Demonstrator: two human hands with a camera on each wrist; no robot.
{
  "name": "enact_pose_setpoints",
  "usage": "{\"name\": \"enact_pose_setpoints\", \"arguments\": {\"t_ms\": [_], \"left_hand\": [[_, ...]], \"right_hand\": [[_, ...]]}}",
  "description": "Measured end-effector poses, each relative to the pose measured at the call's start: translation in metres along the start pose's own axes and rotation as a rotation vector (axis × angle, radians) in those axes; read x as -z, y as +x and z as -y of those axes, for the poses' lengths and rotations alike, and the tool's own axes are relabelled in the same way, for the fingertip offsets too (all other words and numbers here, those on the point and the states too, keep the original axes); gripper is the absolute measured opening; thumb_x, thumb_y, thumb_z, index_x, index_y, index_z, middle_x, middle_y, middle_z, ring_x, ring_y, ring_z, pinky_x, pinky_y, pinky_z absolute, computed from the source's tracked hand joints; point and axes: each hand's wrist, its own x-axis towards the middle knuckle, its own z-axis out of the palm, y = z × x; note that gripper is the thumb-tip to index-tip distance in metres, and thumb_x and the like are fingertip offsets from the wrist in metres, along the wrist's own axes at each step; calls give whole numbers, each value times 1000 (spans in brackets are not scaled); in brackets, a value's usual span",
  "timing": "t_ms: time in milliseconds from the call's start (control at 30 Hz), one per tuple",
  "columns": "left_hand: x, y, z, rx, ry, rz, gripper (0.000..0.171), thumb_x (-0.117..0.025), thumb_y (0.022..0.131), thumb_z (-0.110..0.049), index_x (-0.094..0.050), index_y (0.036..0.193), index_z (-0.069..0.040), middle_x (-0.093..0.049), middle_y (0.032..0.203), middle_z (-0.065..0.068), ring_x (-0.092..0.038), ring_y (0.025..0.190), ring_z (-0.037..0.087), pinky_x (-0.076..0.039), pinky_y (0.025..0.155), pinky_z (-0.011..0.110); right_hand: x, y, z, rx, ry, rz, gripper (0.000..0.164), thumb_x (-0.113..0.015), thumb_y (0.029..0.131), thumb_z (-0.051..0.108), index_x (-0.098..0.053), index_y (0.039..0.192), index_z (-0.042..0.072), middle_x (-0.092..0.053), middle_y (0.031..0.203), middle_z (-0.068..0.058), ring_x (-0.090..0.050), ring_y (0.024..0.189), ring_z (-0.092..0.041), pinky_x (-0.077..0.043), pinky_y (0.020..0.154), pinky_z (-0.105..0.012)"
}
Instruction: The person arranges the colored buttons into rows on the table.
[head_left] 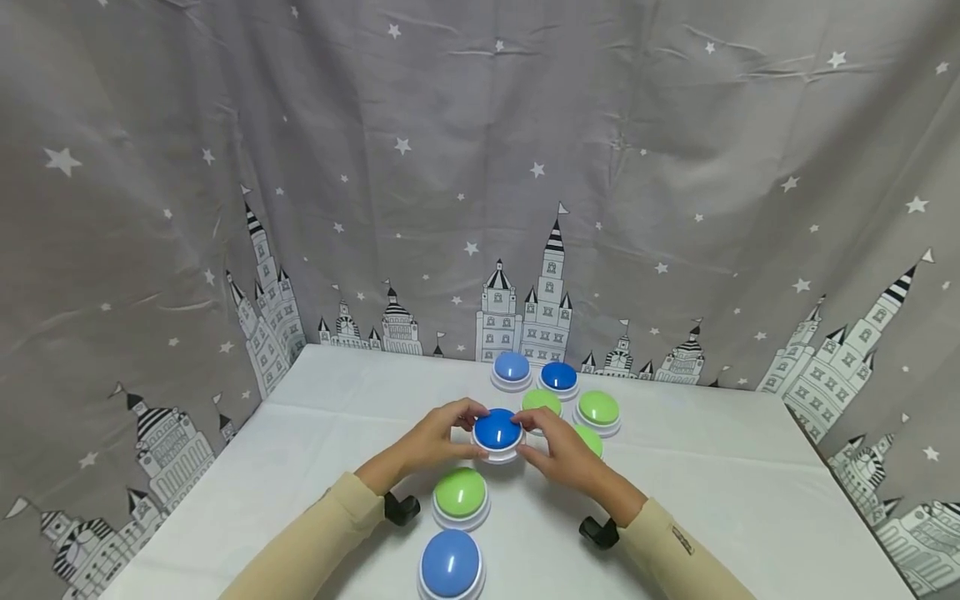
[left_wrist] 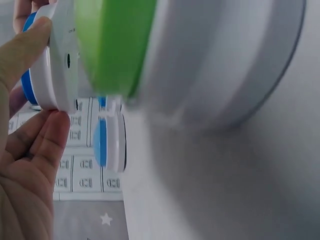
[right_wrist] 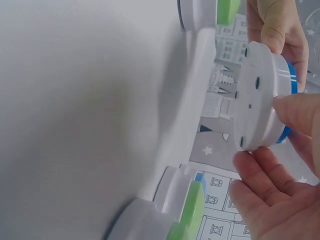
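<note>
A dark blue push button (head_left: pixel 498 430) with a white round base is held between both hands, raised off the white table. My left hand (head_left: pixel 437 435) grips its left side, with the thumb on the base rim. On the opposite side, my right hand (head_left: pixel 564 450) holds the rim between thumb and fingers. The right wrist view shows the underside of the white base (right_wrist: pixel 257 100), with small dark holes, facing the table. Just below the hands stands a green button (head_left: pixel 461 493), and nearer the front edge is a light blue button (head_left: pixel 450 565).
Beyond the hands, several more buttons stand grouped: a light blue one (head_left: pixel 512 367), a dark blue one (head_left: pixel 558 377) and green ones (head_left: pixel 598 408), one partly behind the right hand. A grey curtain (head_left: pixel 420 208) with castles and stars surrounds the white table (head_left: pixel 712 500).
</note>
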Motion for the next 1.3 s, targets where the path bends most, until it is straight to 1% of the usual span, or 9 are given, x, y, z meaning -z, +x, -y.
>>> {"name": "enact_pose_setpoints", "arguments": {"t_ms": [200,400,633,767,867,1033,1200,1300], "left_hand": [[-11,-12,-16,-8,23,16,57,-83,80,-36,-58,128,-18,-61,120,-11,-56,105,11,-48,98,33],[-24,-29,-33,-24,65,31,57,-82,80,-41,-59,127,-19,-61,119,-10,-56,102,9,-50,94,32],[-34,-50,-55,9,78,55,59,-80,80,-47,-57,128,-22,-60,120,-11,-56,104,7,-50,94,29],[-42,-62,-65,14,98,63,58,-79,80,-49,-57,127,-24,-59,118,-13,-54,104,6,-50,93,28],[-48,-70,-70,-6,107,80,57,-79,81,-49,-56,127,-24,-58,118,-13,-54,103,4,-51,91,27],[-59,-83,-74,-71,116,101,56,-79,82,-47,-56,126,-21,-59,119,-11,-55,101,1,-52,88,24],[-68,-93,-77,-126,132,83,55,-80,81,-44,-58,124,-19,-60,118,-10,-55,103,3,-51,90,25],[-72,-97,-77,-137,149,79,55,-80,81,-46,-58,123,-19,-61,118,-10,-55,105,3,-50,92,26]], "right_hand": [[0,-19,4,0,40,-21,44,-74,91,15,-55,131,11,-59,124,2,-57,115,-14,-48,100,-43],[-1,-45,16,-39,57,-6,42,-74,91,18,-56,129,16,-58,122,8,-55,115,-11,-48,100,-44],[-2,-70,31,-32,32,-5,42,-75,90,26,-58,128,20,-58,120,13,-56,113,-10,-50,97,-46],[-2,-83,37,-40,23,19,41,-75,90,30,-57,127,23,-58,120,15,-56,115,-8,-50,98,-41],[-2,-93,42,-60,22,54,41,-74,90,33,-57,126,25,-58,120,16,-56,116,-8,-49,99,-38],[-3,-109,48,-84,4,120,39,-70,92,41,-57,125,26,-58,118,14,-58,112,-8,-50,97,-35],[-5,-119,53,-45,15,143,38,-71,91,36,-57,124,22,-58,117,12,-59,109,-7,-52,94,-36],[-5,-123,55,-37,26,153,38,-72,91,34,-57,124,22,-58,117,12,-59,108,-7,-53,93,-35]]}}
